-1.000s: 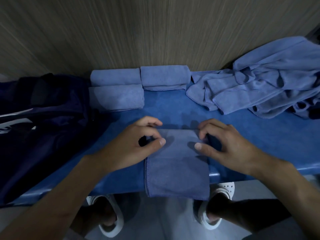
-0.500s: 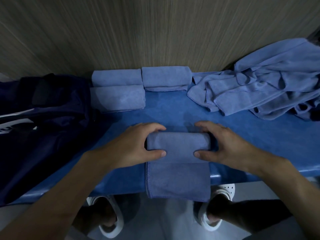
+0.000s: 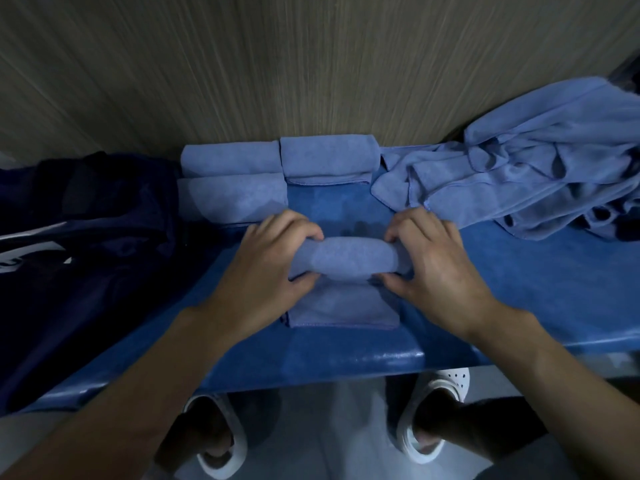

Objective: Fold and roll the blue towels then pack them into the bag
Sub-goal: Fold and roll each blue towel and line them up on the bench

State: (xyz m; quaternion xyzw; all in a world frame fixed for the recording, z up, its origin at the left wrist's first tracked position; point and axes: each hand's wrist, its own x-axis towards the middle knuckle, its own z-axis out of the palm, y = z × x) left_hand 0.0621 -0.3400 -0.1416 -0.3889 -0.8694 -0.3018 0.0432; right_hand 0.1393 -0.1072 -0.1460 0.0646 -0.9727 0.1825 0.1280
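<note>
Towel [image 3: 346,259] rolled further under left grip [image 3: 266,268], right grip [image 3: 436,271]; rolls [image 3: 232,199], pile [image 3: 519,168] beyond

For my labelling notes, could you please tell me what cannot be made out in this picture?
Head view, three items.
Bag: dark and cut by the left edge; opening unreadable.
Towel pile: cut by the right edge; count unclear.
Half-rolled towel: its ends are covered by the left hand and right hand.
</note>
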